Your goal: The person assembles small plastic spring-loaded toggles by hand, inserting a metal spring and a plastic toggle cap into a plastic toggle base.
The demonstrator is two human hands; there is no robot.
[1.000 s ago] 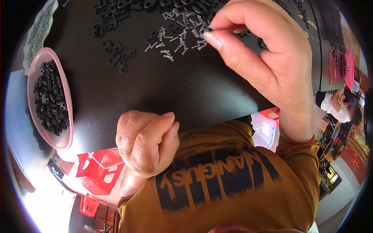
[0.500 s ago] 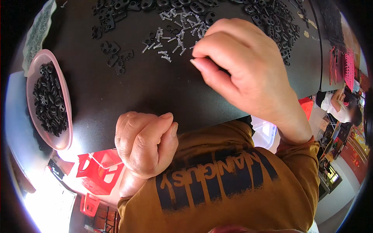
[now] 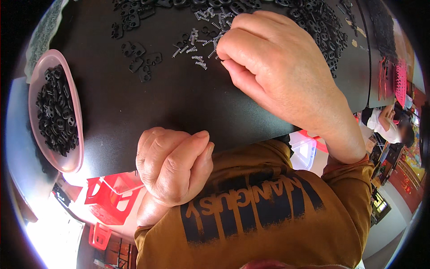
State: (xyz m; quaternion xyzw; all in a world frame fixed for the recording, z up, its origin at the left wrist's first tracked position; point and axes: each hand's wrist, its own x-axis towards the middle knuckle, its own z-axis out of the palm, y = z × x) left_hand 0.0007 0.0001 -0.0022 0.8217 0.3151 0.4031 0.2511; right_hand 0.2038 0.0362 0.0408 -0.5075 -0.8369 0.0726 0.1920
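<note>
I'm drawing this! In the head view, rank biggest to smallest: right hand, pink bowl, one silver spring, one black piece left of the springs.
1. Right hand (nearness to the camera may enlarge it)
2. Pink bowl
3. Black piece
4. Silver spring

Shiny metal springs (image 3: pixel 200 61), black plastic pieces (image 3: pixel 144 73), smooth dark tabletop (image 3: pixel 116 107), matt brown cloth shirt (image 3: pixel 264 244)

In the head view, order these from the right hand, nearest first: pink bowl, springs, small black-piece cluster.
1. Springs, just left of the right hand.
2. Small black-piece cluster, farther left.
3. Pink bowl, far left.
</note>
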